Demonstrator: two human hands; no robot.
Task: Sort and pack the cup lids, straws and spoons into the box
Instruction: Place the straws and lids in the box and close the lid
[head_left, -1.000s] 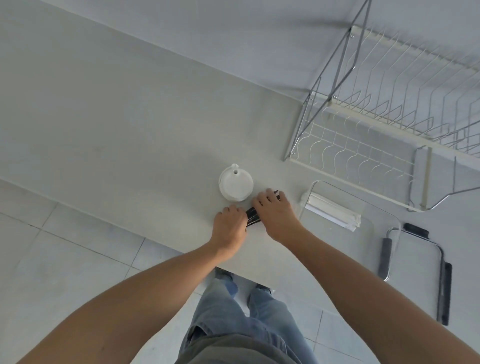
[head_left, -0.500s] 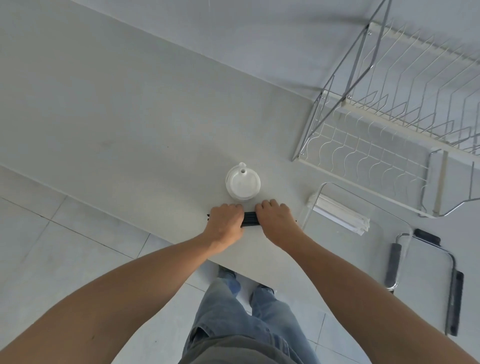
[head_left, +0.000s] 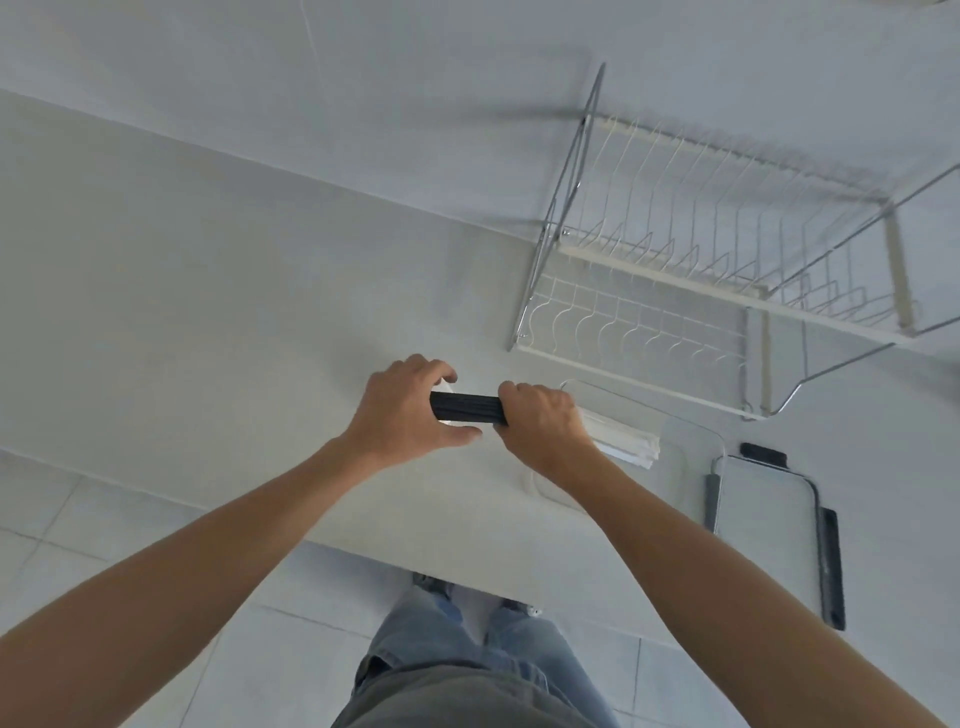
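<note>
A: Where the counter (head_left: 208, 312) runs pale and bare at the left, what comes first as the eye moves right?

B: The left hand (head_left: 400, 410), fingers curled over and thumb under the left end of a bundle of black straws (head_left: 466, 406).

A: How does the bundle look?

B: Dark and matte, its many thin tubes pressed side by side into one flat bar. It lies level, raised above the counter, between the two hands. Only its middle stretch shows; both ends are hidden in the grips.

A: And on its right end?

B: The right hand (head_left: 543, 421), closed into a fist around that end, knuckles up.

A: What lies beyond that hand?

B: A clear box (head_left: 691, 431) with rounded corners, sitting on the counter. Inside it rests a stack of white, paper-wrapped sticks (head_left: 623, 441); whether these are straws or spoons cannot be told.

A: Further right?

B: A clear lid (head_left: 763, 514) with dark latches lies flat beside the box. Behind both stands a wire dish rack (head_left: 701, 291).
</note>
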